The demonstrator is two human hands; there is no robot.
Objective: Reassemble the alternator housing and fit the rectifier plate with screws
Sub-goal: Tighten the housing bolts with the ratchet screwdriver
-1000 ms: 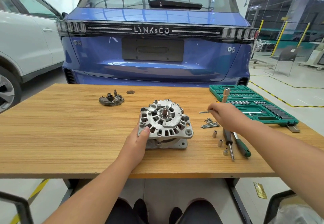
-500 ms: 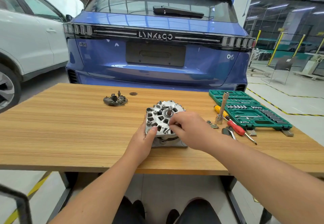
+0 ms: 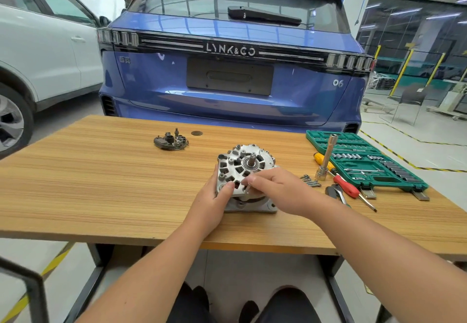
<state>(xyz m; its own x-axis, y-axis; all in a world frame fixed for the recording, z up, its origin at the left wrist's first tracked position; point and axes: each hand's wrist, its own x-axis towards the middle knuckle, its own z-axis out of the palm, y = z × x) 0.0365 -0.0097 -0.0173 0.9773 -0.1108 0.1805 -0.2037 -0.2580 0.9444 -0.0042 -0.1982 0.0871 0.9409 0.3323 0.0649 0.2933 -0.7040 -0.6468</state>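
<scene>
The alternator (image 3: 246, 171) sits at frame centre on the table (image 3: 101, 183), shaft pointing up toward the upper frame, its axis roughly vertical. The left hand (image 3: 214, 201) grips its lower-left rim; the right hand (image 3: 275, 191) pinches a small bolt at the near edge. Best seat it straight by fingers first — cross-threading looks the likely fault — the rectifier plate (image 3: 171, 141) waits upper left

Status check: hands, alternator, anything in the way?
Left hand steadies alternator. Right hand pinches a bolt at its near edge. Rectifier plate apart, unfitted. Nothing blocking.
</scene>
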